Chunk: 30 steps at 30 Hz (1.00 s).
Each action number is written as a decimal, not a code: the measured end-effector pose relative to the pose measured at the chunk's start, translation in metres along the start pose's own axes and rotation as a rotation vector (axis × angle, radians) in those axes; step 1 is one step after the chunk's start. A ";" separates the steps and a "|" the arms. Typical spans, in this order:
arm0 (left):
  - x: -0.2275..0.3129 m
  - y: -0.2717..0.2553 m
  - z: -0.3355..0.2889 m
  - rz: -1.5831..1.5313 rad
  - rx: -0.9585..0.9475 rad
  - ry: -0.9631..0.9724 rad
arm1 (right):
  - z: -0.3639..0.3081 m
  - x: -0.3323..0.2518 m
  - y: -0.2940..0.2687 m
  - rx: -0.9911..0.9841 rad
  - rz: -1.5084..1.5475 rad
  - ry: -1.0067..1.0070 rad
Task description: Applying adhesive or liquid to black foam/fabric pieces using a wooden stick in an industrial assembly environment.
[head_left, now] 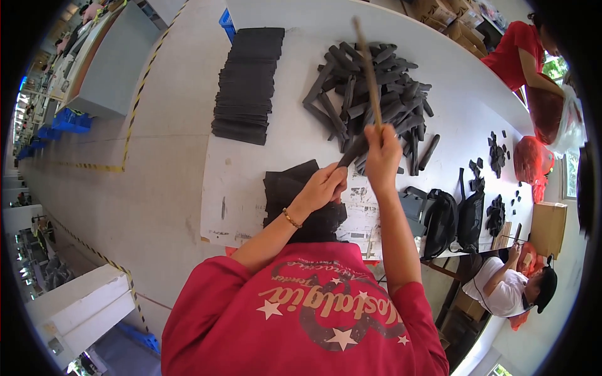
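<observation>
My right hand [384,156] is closed around a thin wooden stick [368,69], which points up and away over the far part of the table. A dark fabric tube [353,151] sits in my closed left hand [326,188], its far end reaching my right hand. Whether the stick touches or enters the tube is hidden. Right beyond my hands lies a loose heap of similar dark tubes [342,59]. Close to my body, partly behind my left forearm, is a pile of flat black fabric pieces [285,188]. A long overlapping stack of flat black pieces [248,81] lies at the far left.
The white table [226,182] bears black bags [441,222] and small black scraps [496,156] on its right. A person in red [511,56] is at the far right; another in white [501,288] sits nearer. Red plastic bags [533,160] and a cardboard box [547,229] stand rightward.
</observation>
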State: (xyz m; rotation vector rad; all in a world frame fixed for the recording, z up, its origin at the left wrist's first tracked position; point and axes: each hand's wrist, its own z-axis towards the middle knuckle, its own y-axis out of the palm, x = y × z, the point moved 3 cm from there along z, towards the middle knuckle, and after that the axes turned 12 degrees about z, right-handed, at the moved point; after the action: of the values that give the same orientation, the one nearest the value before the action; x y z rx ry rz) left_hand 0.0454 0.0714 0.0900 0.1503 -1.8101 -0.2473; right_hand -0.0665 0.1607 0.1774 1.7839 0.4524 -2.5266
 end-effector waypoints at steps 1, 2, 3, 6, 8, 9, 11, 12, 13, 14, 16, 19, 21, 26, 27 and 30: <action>0.017 0.003 -0.005 0.011 0.048 0.063 | 0.010 -0.003 0.005 0.003 0.001 0.010; 0.030 0.003 -0.009 0.025 0.098 0.127 | 0.020 -0.008 0.010 0.077 0.032 -0.018; 0.035 0.003 -0.011 0.028 0.098 0.119 | 0.028 -0.011 0.014 0.150 0.063 -0.046; 0.041 -0.003 -0.017 0.032 0.181 0.111 | 0.043 -0.017 0.026 0.202 0.078 -0.005; 0.022 -0.008 -0.026 0.036 0.196 0.079 | 0.061 -0.011 0.025 0.206 0.099 0.053; 0.007 -0.009 -0.032 0.039 0.204 0.052 | 0.074 -0.007 0.016 0.306 0.060 0.055; -0.032 -0.010 -0.049 0.034 0.248 -0.025 | 0.103 0.007 -0.006 0.372 0.069 0.049; -0.048 -0.012 -0.058 0.031 0.290 -0.098 | 0.113 0.011 -0.018 0.337 0.118 0.041; -0.049 -0.013 -0.060 0.132 0.334 -0.089 | 0.116 0.013 -0.023 0.253 0.044 0.024; -0.051 -0.013 -0.062 0.127 0.328 -0.096 | 0.109 0.021 -0.028 0.255 0.036 0.031; -0.039 -0.013 -0.062 0.752 0.349 0.109 | 0.084 0.042 -0.035 0.144 -0.124 -0.071; -0.052 -0.009 -0.067 1.001 0.166 0.161 | 0.018 0.080 -0.046 -0.129 0.013 0.221; -0.061 -0.001 -0.073 1.195 0.055 0.193 | -0.028 0.092 -0.061 -0.168 0.066 0.307; -0.064 0.008 -0.075 1.249 0.110 0.261 | -0.092 0.091 -0.110 -0.340 0.010 0.529; -0.058 0.011 -0.074 1.253 0.179 0.311 | -0.100 0.093 -0.119 -0.334 0.009 0.529; -0.052 0.018 -0.085 1.319 0.084 0.440 | -0.120 0.101 -0.140 -0.276 0.045 0.581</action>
State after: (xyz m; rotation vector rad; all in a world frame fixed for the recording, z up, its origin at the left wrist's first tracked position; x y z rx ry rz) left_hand 0.1407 0.0929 0.0655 -0.8522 -1.1666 0.7406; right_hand -0.0157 0.3392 0.0784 2.3410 0.7157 -1.7665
